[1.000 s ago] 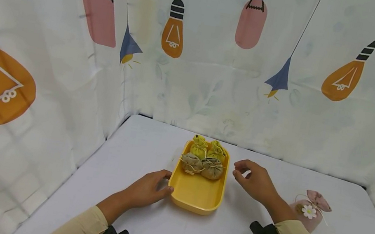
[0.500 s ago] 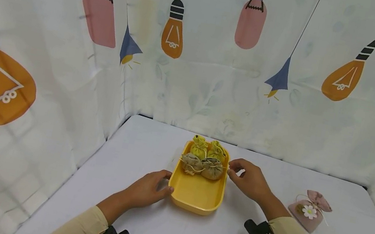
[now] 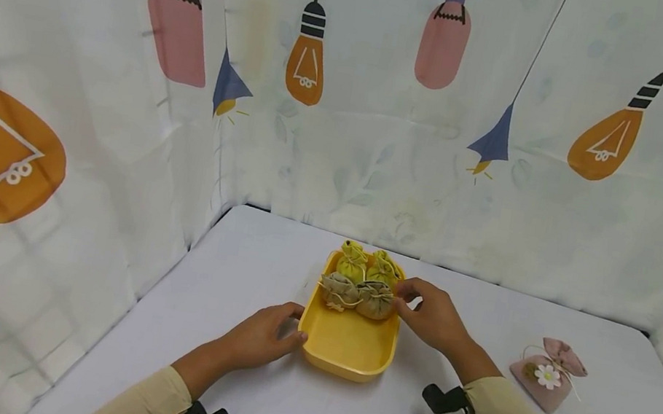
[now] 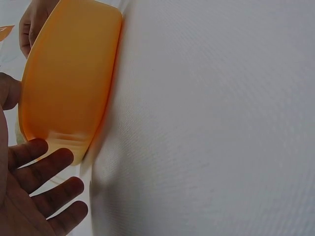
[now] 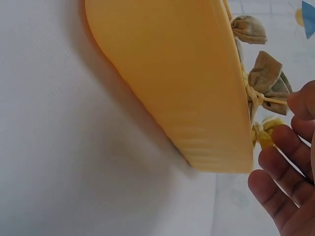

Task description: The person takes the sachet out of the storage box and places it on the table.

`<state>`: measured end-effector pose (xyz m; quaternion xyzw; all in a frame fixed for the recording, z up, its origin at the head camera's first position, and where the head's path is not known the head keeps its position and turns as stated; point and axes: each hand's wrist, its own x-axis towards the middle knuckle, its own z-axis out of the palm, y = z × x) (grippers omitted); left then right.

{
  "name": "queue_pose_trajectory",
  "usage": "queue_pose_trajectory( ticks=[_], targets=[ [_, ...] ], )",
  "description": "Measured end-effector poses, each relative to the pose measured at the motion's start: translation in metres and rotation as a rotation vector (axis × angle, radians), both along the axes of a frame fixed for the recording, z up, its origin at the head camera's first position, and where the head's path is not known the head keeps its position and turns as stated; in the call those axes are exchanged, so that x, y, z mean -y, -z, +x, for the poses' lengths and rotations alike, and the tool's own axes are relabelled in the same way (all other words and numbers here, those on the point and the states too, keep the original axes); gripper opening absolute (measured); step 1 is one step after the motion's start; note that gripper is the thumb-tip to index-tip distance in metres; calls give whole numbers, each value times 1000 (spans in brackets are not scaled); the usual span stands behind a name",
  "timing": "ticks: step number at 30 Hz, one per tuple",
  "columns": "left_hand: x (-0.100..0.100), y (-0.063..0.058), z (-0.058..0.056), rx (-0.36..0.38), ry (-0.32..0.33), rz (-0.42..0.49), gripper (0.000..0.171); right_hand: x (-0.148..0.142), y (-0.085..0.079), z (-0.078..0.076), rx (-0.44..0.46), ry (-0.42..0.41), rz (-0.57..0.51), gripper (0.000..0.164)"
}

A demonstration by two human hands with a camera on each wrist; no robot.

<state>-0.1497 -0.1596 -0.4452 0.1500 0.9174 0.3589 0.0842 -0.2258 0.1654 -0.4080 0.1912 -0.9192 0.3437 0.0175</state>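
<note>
Two grey-brown drawstring pouches, a left one (image 3: 338, 291) and a right one (image 3: 374, 302), sit in the yellow tray (image 3: 349, 343) in front of two yellow-green pouches (image 3: 352, 264). My right hand (image 3: 435, 318) reaches over the tray's right rim. Its thumb and forefinger are at the cord end of the right grey-brown pouch (image 5: 266, 78); the right wrist view shows them spread around that end, with no firm grip visible. Beside the tray's left wall, my left hand (image 3: 261, 335) has its thumb near the rim and its fingers (image 4: 59, 162) spread and nearly straight.
On the white table (image 3: 270, 255), right of my right forearm, lies a pink pouch (image 3: 547, 378) with a white flower. Behind the table hangs a pale curtain (image 3: 354, 152) printed with lamps. A black device is strapped to each wrist.
My right hand has moved left, from beside the tray to over its right rim at the grey-brown pouch. The left hand, the tray and the pouches have stayed in place.
</note>
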Motion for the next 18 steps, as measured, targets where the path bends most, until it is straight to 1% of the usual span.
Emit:
queue_pose_trajectory(
  ticks=[12,18],
  targets=[
    [0,1,-1,-12,8,9,52,9,0,-4,6,-8,28,23],
    [0,2,-1,-12,9,10,51,14,1,-6,20,2,41,25]
  ],
)
